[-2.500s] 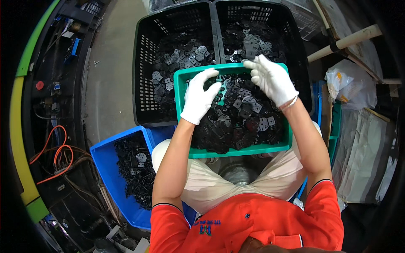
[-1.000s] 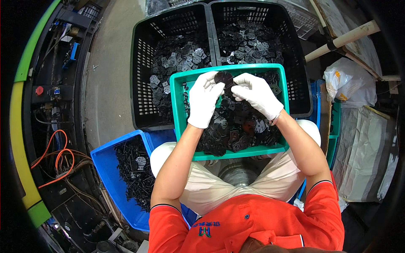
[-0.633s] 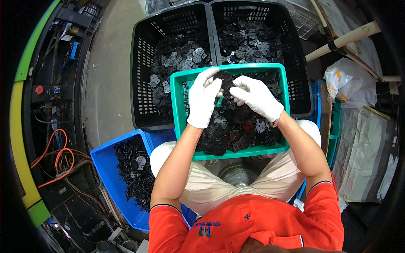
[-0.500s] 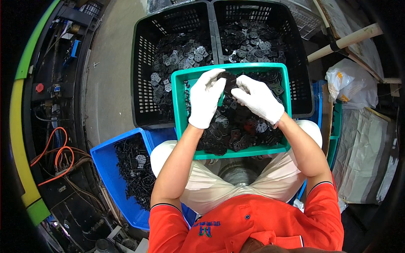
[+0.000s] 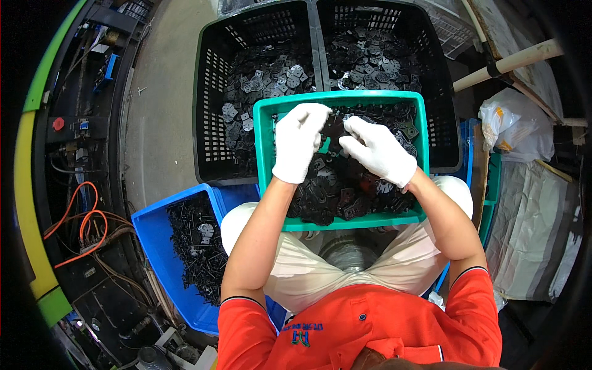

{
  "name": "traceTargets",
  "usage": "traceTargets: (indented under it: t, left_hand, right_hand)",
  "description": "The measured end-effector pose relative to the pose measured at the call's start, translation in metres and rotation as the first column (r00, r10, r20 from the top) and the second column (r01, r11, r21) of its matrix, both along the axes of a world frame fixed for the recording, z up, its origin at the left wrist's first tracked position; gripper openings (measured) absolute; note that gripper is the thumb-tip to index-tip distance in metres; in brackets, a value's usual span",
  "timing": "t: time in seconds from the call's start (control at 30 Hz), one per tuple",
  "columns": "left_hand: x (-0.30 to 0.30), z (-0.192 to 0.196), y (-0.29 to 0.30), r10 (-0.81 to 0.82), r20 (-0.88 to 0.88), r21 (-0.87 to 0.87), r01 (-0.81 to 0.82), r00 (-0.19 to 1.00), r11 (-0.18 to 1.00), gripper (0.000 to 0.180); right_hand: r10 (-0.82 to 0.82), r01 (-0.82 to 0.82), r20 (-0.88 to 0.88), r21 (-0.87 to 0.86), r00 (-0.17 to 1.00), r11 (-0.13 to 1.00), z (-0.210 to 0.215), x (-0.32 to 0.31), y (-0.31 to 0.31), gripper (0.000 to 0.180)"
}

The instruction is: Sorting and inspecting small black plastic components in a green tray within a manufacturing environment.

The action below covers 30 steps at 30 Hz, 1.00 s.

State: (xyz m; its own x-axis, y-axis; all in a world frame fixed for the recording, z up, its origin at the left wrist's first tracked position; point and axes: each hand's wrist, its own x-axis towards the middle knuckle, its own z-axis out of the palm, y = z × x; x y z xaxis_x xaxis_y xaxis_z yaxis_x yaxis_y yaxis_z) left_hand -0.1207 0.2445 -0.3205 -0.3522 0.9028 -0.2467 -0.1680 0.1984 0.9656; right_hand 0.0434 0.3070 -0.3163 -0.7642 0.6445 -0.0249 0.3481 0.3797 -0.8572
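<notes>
While the gloved left hand (image 5: 299, 145) and right hand (image 5: 379, 151) pinch a dark flat part (image 5: 333, 126) by its opposite sides, it sits over the green tray (image 5: 263, 142), near the middle of the far edge. A slack pinch in slippery gloves could, I judge, lose it among the dark pieces (image 5: 345, 200) below. Its outline blends in (dark on dark), so I cannot tell its pointing or long axis. Past that edge stand black crates (image 5: 216, 111).

Here's the tray (image 5: 370, 221) straight ahead, parts (image 5: 345, 194) heaped inside; just behind it, two crates (image 5: 213, 117) side by side; over left, a bin (image 5: 155, 240); far right, a plastic bag (image 5: 521, 126).
</notes>
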Motion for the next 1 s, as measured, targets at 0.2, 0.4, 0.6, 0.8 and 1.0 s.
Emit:
traceTargets:
  t: [0.2, 0.4, 0.6, 0.8, 1.0]
  left_hand:
    - [-0.057, -0.007, -0.012, 0.215, -0.924, 0.171, -0.160, 0.316, 0.972, 0.041]
    - [-0.079, -0.021, -0.047, -0.381, -0.711, -0.552, -0.134, 0.591, 0.823, 0.047]
    - [-0.114, -0.128, -0.037, -0.176, -0.783, -0.277, -0.082, 0.596, 0.957, 0.038]
    - [-0.055, -0.015, -0.070, -0.316, -0.596, -0.553, -0.092, 0.739, 0.828, 0.051]
    - [-0.081, -0.048, -0.081, -0.372, -0.649, -0.553, -0.075, 0.664, 0.830, 0.043]
  right_hand:
    - [-0.125, 0.038, -0.104, -0.601, 0.987, 0.799, 0.005, -0.001, -0.001, 0.020]
    - [-0.064, -0.005, -0.094, -0.599, 0.993, 0.801, 0.025, -0.024, -0.019, 0.017]
    - [0.328, -0.325, -0.115, -0.621, 0.938, 0.713, 0.087, -0.110, -0.099, 0.021]
    - [0.404, -0.534, -0.358, -0.663, 0.842, 0.525, 0.059, -0.198, -0.192, 0.049]
    - [0.082, -0.162, -0.389, -0.176, 0.918, 0.971, 0.045, -0.062, -0.153, 0.017]
